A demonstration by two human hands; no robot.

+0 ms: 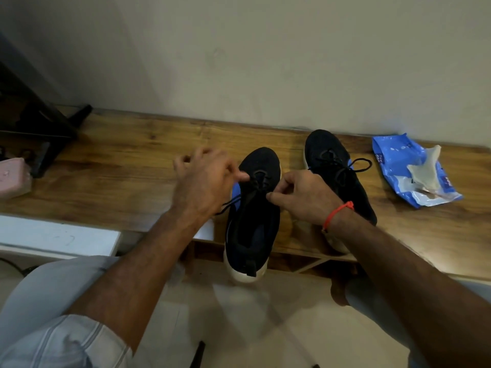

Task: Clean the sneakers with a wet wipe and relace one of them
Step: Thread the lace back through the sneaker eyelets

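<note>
I see both hands pinching the black lace of the near sneaker on the wooden worktop — left hand, right hand — second sneaker and wipes pack just beside.

Surface: wooden shelf set against a wall | Resting on it: two black sneakers, near one overhanging the front edge, far one beside it | blue wipe pack, right | pink object, left
</note>
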